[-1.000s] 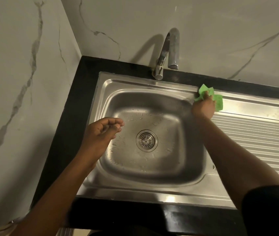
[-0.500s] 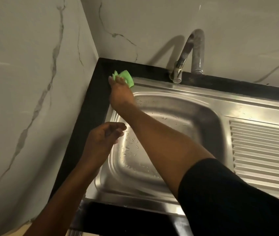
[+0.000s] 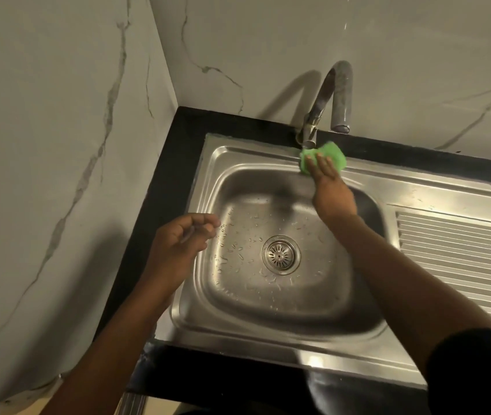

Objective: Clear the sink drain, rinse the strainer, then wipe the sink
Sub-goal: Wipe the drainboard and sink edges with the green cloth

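Note:
A steel sink (image 3: 268,324) is set in a black counter, its basin wet with droplets. The round strainer (image 3: 281,254) sits in the drain at the basin's middle. My right hand (image 3: 329,187) presses a green cloth (image 3: 332,155) flat against the sink's back rim, just below the tap base, fingers straight. My left hand (image 3: 183,239) hovers over the basin's left rim with loosely curled fingers and holds nothing.
A curved metal tap (image 3: 332,97) rises from the back rim. A ribbed drainboard (image 3: 460,259) lies right of the basin. Marble walls close the left and back sides; the black counter (image 3: 148,235) borders the sink.
My right hand has swept the green cloth along the back rim, from the far left corner to below the tap. The left hand has hardly moved.

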`<state>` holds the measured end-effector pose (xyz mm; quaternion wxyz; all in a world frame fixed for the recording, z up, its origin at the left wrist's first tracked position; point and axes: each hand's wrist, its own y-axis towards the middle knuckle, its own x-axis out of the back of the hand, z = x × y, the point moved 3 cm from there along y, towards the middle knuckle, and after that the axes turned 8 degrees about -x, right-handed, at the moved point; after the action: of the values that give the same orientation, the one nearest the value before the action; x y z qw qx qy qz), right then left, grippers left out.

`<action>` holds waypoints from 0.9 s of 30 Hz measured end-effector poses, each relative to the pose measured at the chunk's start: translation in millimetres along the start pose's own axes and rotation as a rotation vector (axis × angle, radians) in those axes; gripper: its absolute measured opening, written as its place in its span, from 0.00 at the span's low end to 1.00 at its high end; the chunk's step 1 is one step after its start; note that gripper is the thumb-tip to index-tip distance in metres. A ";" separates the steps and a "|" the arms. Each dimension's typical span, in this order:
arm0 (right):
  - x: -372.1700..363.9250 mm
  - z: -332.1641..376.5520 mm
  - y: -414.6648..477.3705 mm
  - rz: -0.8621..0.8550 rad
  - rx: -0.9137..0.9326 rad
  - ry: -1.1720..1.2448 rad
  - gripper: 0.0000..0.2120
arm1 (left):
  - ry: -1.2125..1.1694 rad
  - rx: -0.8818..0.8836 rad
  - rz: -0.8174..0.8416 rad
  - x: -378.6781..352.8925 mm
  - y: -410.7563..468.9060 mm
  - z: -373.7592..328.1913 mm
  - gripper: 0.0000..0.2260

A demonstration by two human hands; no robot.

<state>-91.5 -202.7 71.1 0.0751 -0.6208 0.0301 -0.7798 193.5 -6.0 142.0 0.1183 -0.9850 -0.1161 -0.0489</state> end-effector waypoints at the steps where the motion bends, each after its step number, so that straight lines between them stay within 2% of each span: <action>1: 5.5 -22.9 -4.8 -0.002 -0.077 0.001 0.43 | -0.005 0.000 0.000 1.0 -0.8 1.0 0.07; 4: 25.7 -93.8 -20.9 -0.017 -0.317 0.017 0.40 | -0.007 0.008 0.009 2.6 -5.5 5.0 0.08; 7: 39.5 -137.9 -35.1 -0.047 -0.443 -0.015 0.31 | -0.011 0.019 0.020 -0.3 -10.5 7.7 0.10; 10: 36.3 -130.6 -36.9 -0.105 -0.552 0.018 0.22 | -0.013 0.027 0.039 -6.4 -13.6 8.2 0.09; 12: 26.8 -100.0 -32.8 -0.131 -0.581 0.089 0.23 | -0.018 0.021 0.046 -10.1 -15.3 7.1 0.09; 16: -2.9 -4.8 -16.6 -0.095 -0.483 0.279 0.33 | -0.018 -0.006 0.054 -14.2 -19.3 5.7 0.09; 18: -14.0 46.0 -9.8 -0.063 -0.411 0.341 0.35 | -0.011 0.001 0.047 -11.0 -21.1 7.2 0.09; 20: -23.2 91.6 -8.3 -0.010 -0.319 0.352 0.35 | 0.004 0.015 0.034 -4.8 -22.5 8.8 0.09; 23: -32.8 154.5 -8.1 0.102 0.008 0.311 0.30 | 0.019 0.044 0.002 5.3 -25.8 12.0 0.08; 25: -32.7 187.2 -3.2 0.113 0.191 0.299 0.26 | 0.023 0.058 -0.019 12.3 -28.6 13.7 0.08; 27: -29.1 203.8 7.9 0.077 0.198 0.343 0.26 | 0.015 0.062 -0.043 19.6 -30.5 13.9 0.08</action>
<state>113.7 -196.5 88.2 0.1596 -0.4666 -0.0107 -0.8699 206.1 30.5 137.7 0.1488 -0.9777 -0.1376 -0.0554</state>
